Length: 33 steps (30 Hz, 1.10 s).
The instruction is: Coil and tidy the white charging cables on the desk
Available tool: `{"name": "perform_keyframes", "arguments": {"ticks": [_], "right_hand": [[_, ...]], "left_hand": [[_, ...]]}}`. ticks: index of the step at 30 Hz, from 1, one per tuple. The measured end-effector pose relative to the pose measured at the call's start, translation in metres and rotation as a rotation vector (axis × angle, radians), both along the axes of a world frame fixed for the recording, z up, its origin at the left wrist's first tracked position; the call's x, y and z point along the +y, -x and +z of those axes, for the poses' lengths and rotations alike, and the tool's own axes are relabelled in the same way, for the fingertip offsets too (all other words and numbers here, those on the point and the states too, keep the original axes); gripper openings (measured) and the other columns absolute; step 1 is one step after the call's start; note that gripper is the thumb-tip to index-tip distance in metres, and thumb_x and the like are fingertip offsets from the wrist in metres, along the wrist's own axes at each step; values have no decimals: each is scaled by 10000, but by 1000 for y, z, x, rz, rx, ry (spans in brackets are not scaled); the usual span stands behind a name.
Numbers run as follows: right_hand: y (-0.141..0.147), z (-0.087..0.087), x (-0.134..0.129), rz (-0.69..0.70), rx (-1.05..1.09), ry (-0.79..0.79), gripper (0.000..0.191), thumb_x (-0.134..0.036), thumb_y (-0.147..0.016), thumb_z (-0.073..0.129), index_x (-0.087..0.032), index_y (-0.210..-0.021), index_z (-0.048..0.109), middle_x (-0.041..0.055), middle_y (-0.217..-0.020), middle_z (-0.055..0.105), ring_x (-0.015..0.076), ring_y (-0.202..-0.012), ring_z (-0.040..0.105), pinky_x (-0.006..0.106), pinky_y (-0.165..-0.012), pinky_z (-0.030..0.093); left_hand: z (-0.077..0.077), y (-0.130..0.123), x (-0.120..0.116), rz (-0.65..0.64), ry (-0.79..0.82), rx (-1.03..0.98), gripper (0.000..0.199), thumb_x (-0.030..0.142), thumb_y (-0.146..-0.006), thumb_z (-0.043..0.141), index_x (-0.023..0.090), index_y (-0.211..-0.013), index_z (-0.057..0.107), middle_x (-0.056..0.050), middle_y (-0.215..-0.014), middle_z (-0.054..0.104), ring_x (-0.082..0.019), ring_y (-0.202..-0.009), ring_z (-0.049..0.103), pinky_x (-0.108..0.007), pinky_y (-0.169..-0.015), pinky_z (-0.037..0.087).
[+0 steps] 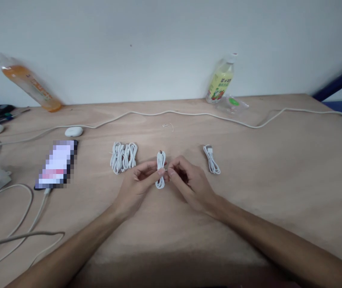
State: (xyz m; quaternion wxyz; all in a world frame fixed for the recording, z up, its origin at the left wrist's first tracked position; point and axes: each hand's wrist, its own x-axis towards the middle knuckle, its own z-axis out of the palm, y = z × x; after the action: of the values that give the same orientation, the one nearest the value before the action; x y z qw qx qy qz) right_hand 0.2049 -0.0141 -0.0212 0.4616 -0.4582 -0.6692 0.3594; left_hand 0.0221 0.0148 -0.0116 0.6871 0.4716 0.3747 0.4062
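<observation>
A coiled white USB cable [160, 160] stands nearly upright between my hands, its dark connector end at the top. My left hand [137, 182] pinches this bundle at its middle with thumb and fingers. Close on its right, my right hand [190, 182] has its thumb and fingertips pinched on a thin white twist tie [166, 170] at the bundle's side; most of the tie is hidden. Several coiled white cables [123, 157] lie together just beyond my left hand. Another coiled cable [211, 159] with a USB plug lies to the right of my right hand.
Small white tie pieces [168, 127] lie farther back. A long white cord [189, 114] crosses the table. At left are a phone [57, 164] on a charging cable and a white case [74, 131]. An orange bottle [33, 86] and a yellow-green bottle [221, 80] lean against the wall.
</observation>
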Motion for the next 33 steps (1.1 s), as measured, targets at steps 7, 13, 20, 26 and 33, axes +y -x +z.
{"name": "perform_keyframes", "arguments": {"ticks": [7, 13, 20, 26, 33], "right_hand": [[0, 0, 3, 22, 33, -16, 157, -256, -1046, 559, -231, -902, 614, -30, -751, 665, 129, -623, 544, 275, -626, 421], [-4, 0, 5, 103, 124, 155, 205, -308, -1012, 610, -213, -845, 681, -34, -677, 627, 113, -561, 507, 254, -539, 387], [-10, -2, 11, 231, 200, 358, 250, -390, -969, 703, -194, -816, 730, -57, -538, 607, 78, -406, 435, 206, -398, 326], [-10, -3, 8, 269, 225, 365, 227, -384, -993, 691, -198, -872, 738, -55, -580, 635, 73, -425, 463, 191, -406, 359], [-9, 0, 8, 273, 305, 351, 220, -401, -1005, 681, -206, -906, 702, -66, -615, 619, 68, -436, 455, 184, -395, 352]], "left_hand": [[1, 6, 1, 29, -98, 132, 224, 343, -894, 861, 228, -1082, 898, -35, -888, 824, -200, -843, 706, -320, -884, 551], [9, 6, 2, -1, -217, 202, 217, 329, -952, 778, 248, -1113, 900, -75, -1110, 846, -271, -1065, 737, -349, -955, 566], [5, 9, 3, -63, -266, 228, 248, 340, -992, 747, 255, -1177, 888, -64, -951, 808, -262, -998, 708, -350, -971, 522], [-1, 11, 4, -80, -196, 158, 251, 373, -985, 771, 250, -1170, 886, -47, -909, 805, -245, -965, 709, -351, -974, 522], [0, 10, 5, -66, -70, 47, 231, 398, -942, 825, 234, -1087, 897, -64, -1008, 842, -237, -986, 723, -344, -960, 519]]}}
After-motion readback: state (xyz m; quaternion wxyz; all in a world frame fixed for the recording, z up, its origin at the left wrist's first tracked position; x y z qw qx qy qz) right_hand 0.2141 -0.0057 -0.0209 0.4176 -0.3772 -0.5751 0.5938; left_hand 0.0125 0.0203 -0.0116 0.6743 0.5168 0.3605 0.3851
